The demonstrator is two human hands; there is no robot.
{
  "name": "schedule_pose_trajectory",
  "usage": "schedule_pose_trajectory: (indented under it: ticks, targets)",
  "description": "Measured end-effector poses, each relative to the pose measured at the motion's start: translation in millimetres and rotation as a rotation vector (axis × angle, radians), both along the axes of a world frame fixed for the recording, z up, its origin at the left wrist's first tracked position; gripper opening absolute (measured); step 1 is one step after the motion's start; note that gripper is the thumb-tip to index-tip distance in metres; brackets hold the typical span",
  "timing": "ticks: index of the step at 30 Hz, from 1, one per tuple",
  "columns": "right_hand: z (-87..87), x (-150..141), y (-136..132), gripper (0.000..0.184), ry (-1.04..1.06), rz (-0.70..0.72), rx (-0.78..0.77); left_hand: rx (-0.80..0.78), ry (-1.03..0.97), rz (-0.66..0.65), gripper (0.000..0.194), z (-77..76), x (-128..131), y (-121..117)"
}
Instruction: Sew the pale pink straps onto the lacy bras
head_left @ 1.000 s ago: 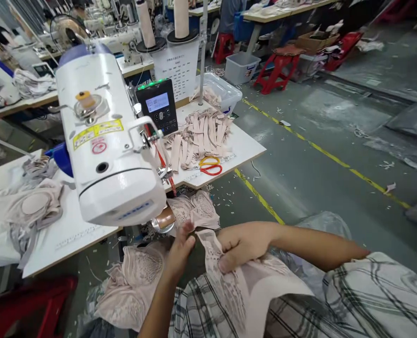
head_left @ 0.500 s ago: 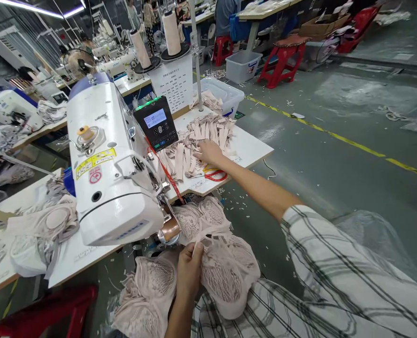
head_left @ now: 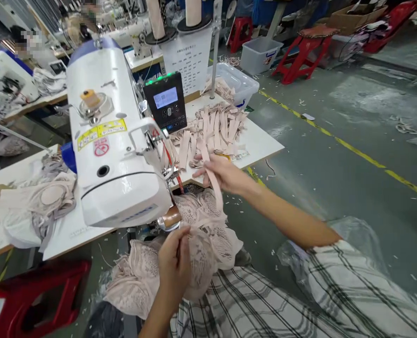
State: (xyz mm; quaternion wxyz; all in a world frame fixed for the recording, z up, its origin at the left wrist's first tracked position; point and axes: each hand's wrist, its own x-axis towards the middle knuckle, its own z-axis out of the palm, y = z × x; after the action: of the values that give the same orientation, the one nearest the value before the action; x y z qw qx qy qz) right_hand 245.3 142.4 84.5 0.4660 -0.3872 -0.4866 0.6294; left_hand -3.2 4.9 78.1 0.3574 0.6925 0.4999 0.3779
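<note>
My left hand (head_left: 176, 258) is closed on the edge of a beige lace bra (head_left: 203, 263), below the head of a white sewing machine (head_left: 113, 126). More lace bras (head_left: 138, 277) hang to its left and behind it. A beige strap (head_left: 213, 183) hangs from the fingers of my right hand (head_left: 222, 173), its lower end dangling over the lace. Behind that hand a heap of similar straps (head_left: 219, 126) covers the right part of the white table (head_left: 261, 141). Scissors with yellow and red handles lie mostly hidden behind my right hand.
A black control panel (head_left: 165, 103) stands beside the machine, with thread cones (head_left: 193, 11) behind it. Beyond the table is a clear plastic bin (head_left: 247, 87). White bra pieces (head_left: 42, 206) lie at the left. Red stools (head_left: 305, 51) stand on the floor.
My right hand has lifted a strap from the heap and drawn it toward me. My left hand has shifted slightly left with the bra. The view has moved a little.
</note>
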Motion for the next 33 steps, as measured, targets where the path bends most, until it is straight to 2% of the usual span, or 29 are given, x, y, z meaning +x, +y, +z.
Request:
schedule_pose_trajectory:
  ticks: [2,4,6,8,11,12,14,17,19,21,23,25,28,31,33]
  targets:
    - [-0.5,-25,-45,0.05,0.13,0.091,-0.07,0.012,-0.013,-0.079,0.033,5.9,1,4]
    - [-1.5,-47,-77,0.051,0.182,0.089,-0.082,-0.042,0.003,-0.184,0.036,6.7,3,5]
    - [-4.8,-59,-92,0.048,0.21,0.048,-0.078,-0.144,0.058,-0.221,0.026,4.4,7,4]
    - [-10.2,-62,-96,0.04,0.171,0.076,-0.077,-0.25,0.075,-0.19,0.033,2.0,10,2]
    - [-18.0,-55,-89,0.027,-0.034,0.2,-0.048,-0.298,-0.01,-0.168,0.034,2.6,12,3]
    - [-19.9,-52,-85,0.027,-0.091,0.196,-0.048,-0.271,-0.025,-0.172,0.031,3.5,11,5]
    - [-22.7,-49,-75,0.028,-0.111,0.087,-0.066,-0.136,0.009,-0.15,0.026,4.2,7,10]
    - [-26.8,-53,-57,0.027,-0.057,-0.042,-0.085,0.152,0.197,-0.004,0.029,-1.1,-4,19]
    - [-29.5,-60,-45,0.026,-0.083,0.006,-0.066,0.272,0.347,0.139,0.03,-7.5,-11,23]
    - [-31.4,-68,-34,0.026,-0.143,0.068,-0.021,0.29,0.457,0.252,0.029,-12.5,-17,24]
    - [-31.8,-74,-27,0.023,-0.251,0.064,0.063,0.265,0.516,0.291,0.029,-14.7,-21,23]
    - [-31.4,-79,-22,0.019,-0.403,0.003,0.177,0.244,0.549,0.248,0.033,-14.8,-25,21]
    - [-30.8,-85,-15,0.014,-0.571,-0.087,0.358,0.179,0.572,0.105,0.039,-13.7,-36,21]
    - [-30.8,-91,-7,0.016,-0.63,-0.097,0.487,0.083,0.575,-0.002,0.044,-11.7,-47,25]
    - [-30.9,-96,-3,0.016,-0.655,-0.073,0.521,0.042,0.593,-0.06,0.046,-8.4,-52,29]
